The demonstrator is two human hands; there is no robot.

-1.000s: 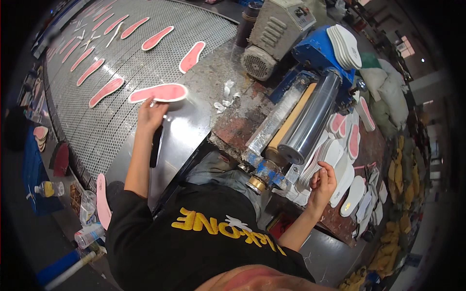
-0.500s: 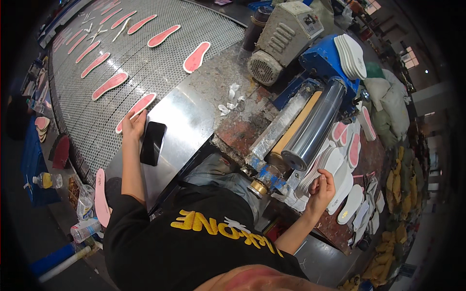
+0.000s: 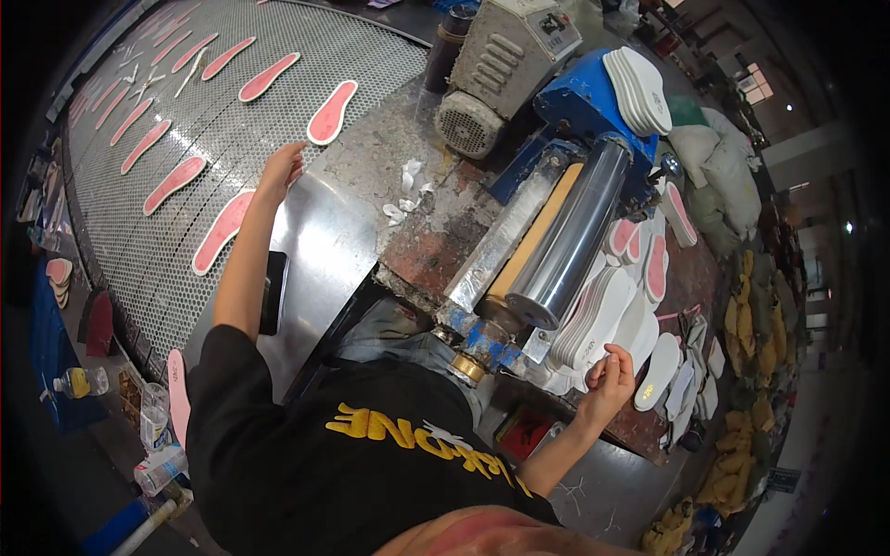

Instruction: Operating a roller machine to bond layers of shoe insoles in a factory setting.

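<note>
My left hand [image 3: 282, 170] reaches over the edge of the mesh conveyor [image 3: 236, 125], its fingers loosely bent and apart with nothing seen in them. It is just below a pink insole with a white rim [image 3: 332, 113], not touching it. Another pink insole [image 3: 223, 232] lies by my left forearm, which partly covers it. The same forearm hides part of a black phone [image 3: 274, 292] on the metal plate. My right hand [image 3: 609, 385] hovers beside a stack of white insoles [image 3: 593, 320], fingers curled in toward the thumb, with nothing visible in them.
A machine with a shiny steel roller [image 3: 575, 236] stands in front of me, with a grey motor [image 3: 471, 122] behind it. More white insoles [image 3: 638, 91] are stacked on its blue housing [image 3: 579, 93]. White scraps [image 3: 405, 196] litter the bench. Plastic bottles [image 3: 82, 382] are at left.
My left hand has left the insole by the phone and moved up and right toward another insole. That first insole stays on the mesh. My right hand remains curled; the view has shifted slightly.
</note>
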